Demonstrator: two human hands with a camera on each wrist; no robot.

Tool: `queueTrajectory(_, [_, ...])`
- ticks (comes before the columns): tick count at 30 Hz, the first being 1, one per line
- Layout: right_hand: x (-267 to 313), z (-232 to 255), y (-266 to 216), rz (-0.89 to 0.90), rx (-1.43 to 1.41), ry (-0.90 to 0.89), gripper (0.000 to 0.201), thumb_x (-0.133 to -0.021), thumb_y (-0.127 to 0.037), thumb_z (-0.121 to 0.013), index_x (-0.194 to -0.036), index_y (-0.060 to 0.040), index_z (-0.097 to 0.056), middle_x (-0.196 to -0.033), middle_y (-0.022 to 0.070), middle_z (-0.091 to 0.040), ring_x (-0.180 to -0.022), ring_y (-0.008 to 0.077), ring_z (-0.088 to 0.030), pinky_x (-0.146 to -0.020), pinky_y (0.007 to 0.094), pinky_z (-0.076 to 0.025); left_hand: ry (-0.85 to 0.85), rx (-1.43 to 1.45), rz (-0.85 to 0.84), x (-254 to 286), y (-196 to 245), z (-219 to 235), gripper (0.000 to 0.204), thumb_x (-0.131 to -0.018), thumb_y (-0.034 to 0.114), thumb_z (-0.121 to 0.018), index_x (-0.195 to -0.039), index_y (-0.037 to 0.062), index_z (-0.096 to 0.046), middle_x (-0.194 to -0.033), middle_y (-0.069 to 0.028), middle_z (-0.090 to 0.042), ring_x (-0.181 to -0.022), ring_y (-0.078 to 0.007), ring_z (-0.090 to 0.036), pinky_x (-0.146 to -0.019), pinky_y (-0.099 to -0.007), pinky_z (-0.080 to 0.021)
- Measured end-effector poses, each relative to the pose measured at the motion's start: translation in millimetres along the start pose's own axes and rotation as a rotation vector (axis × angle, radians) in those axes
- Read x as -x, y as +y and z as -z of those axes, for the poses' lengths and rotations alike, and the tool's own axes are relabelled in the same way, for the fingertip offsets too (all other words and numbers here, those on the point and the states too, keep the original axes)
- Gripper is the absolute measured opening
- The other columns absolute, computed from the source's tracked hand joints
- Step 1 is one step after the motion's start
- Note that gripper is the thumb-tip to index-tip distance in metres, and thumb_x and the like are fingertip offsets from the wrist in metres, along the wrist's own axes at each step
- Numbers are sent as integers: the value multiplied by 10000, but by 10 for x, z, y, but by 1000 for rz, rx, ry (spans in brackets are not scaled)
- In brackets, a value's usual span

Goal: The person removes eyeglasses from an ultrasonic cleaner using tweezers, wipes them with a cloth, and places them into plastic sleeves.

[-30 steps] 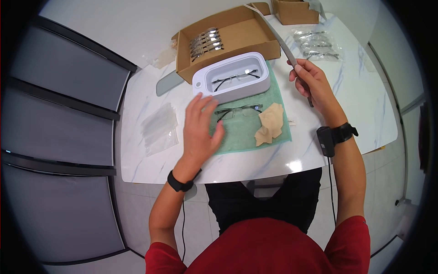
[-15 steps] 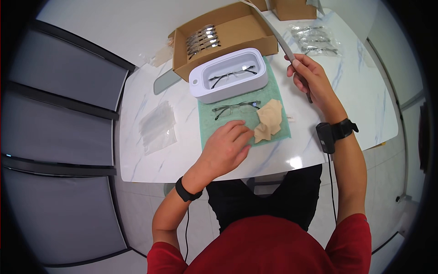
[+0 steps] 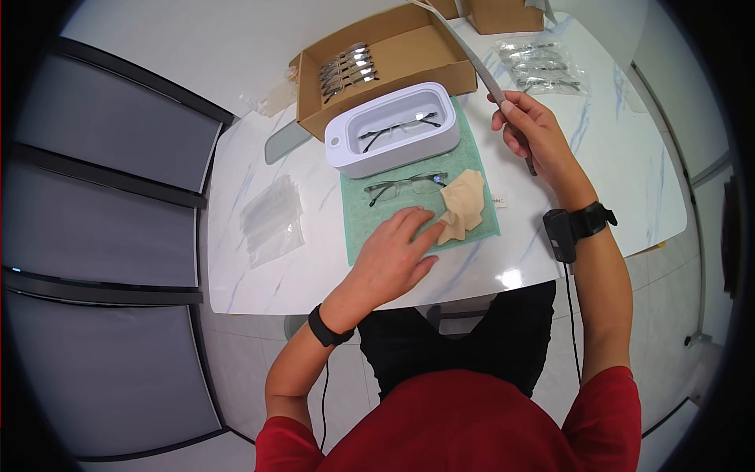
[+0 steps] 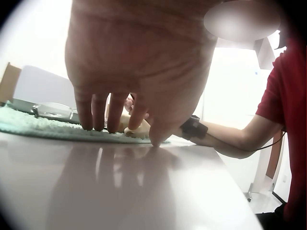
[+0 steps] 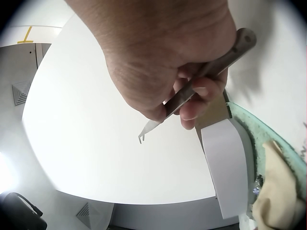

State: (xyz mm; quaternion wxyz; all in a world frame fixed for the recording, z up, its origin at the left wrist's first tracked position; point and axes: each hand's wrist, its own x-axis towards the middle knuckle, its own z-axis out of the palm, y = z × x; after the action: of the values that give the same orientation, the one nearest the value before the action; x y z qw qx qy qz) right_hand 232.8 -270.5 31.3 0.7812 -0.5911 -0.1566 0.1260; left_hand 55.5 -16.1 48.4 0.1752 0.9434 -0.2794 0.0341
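Observation:
My right hand (image 3: pixel 539 141) grips long metal tweezers (image 3: pixel 480 69), their tips pointing up and away over the right end of the cardboard box. The right wrist view shows the fingers curled round the tweezers (image 5: pixel 180 99). My left hand (image 3: pixel 393 256) lies palm down at the front of the green towel (image 3: pixel 362 228), fingers extended, holding nothing. Just beyond it, glasses (image 3: pixel 405 187) lie on the towel, left of a crumpled beige cloth (image 3: pixel 462 206). Behind them, a white cleaner tub (image 3: pixel 370 165) holds another pair of glasses (image 3: pixel 401 128).
Behind the tub stands a cardboard box (image 3: pixel 425 55) with several glasses (image 3: pixel 346 72) inside. Bagged glasses (image 3: pixel 543 67) lie at the back right. Clear plastic bags (image 3: pixel 271 220) and a grey lid (image 3: pixel 287 143) are on the left. A smaller box (image 3: pixel 503 17) stands at the back.
My left hand has moved from beside the tub and glasses down and right to the towel's front, near the beige cloth. My right hand still holds the tweezers in nearly the same place.

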Motion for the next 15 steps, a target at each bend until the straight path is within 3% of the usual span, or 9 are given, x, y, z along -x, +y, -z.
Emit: queueTrajectory(15, [-5, 7, 17, -7, 7, -3, 327, -1041, -268, -584, -1260, -27, -608, -886, 12, -646, -560, 14, -459, -479, 164, -344, 30, 7, -25, -18, 1, -51, 603, -797, 290, -807, -1291, 18, -594, -1383, -168, -531, -1301, -362, -502, -1005, -460, -473])
